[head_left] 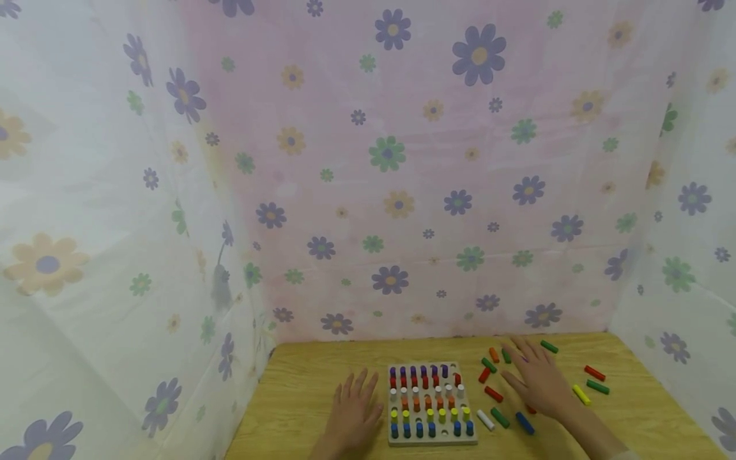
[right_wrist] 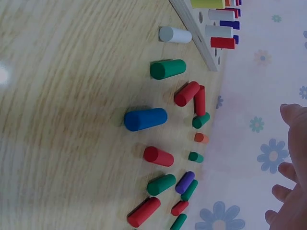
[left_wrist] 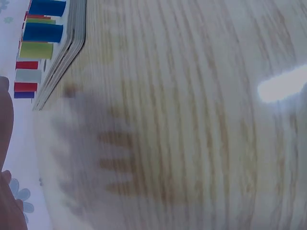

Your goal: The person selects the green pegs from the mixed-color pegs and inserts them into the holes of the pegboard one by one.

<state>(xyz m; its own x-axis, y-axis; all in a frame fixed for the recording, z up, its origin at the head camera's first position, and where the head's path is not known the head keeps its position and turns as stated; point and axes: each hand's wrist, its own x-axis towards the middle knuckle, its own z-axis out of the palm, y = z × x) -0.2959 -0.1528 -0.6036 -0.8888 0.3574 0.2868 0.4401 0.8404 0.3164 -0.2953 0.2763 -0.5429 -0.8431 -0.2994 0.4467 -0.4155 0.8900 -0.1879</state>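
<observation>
A pale pegboard [head_left: 432, 442] lies on the table, with rows of purple, red, white, orange, yellow and blue pegs standing in it. Some holes show between the pegs. Left of the board is my left hand [head_left: 353, 409], fingers spread and nothing held; its fingers show at the edge of the left wrist view. My right hand [head_left: 540, 386] is stretched out over the loose pegs to the right of the board, holding nothing. Among these pegs are a blue peg [right_wrist: 146, 119], a white peg [right_wrist: 175, 35] and a green peg [right_wrist: 168, 69]. The hand partly hides a red peg [head_left: 531, 409].
Farther right lie a yellow peg [head_left: 581, 395], a red peg [head_left: 595, 372] and a green peg [head_left: 598, 387]. Another green peg [head_left: 549, 346] lies near the back edge. Flowered sheets [head_left: 397, 243] enclose the wooden table [head_left: 299, 377] at the back and sides.
</observation>
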